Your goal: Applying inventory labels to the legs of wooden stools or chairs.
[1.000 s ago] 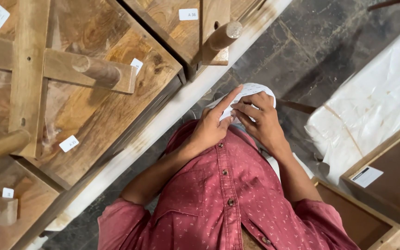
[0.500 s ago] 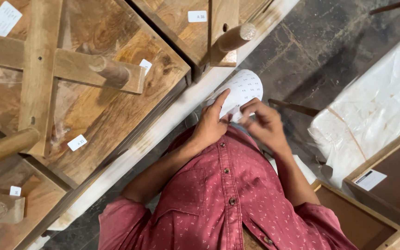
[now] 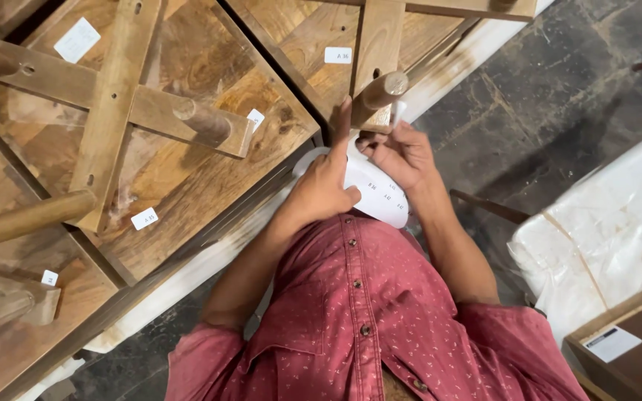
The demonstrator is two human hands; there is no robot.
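Your left hand (image 3: 326, 186) and right hand (image 3: 403, 154) both grip the curled white paper label sheet (image 3: 380, 194) beside the upturned wooden table's round leg (image 3: 380, 93).

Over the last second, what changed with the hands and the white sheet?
Both hands moved up with the white sheet, toward the wooden leg. The left hand now stretches a finger up beside that leg, and the right hand pinches a small white piece just below it. The sheet stayed held in both hands; the upturned tables and their labels did not move.
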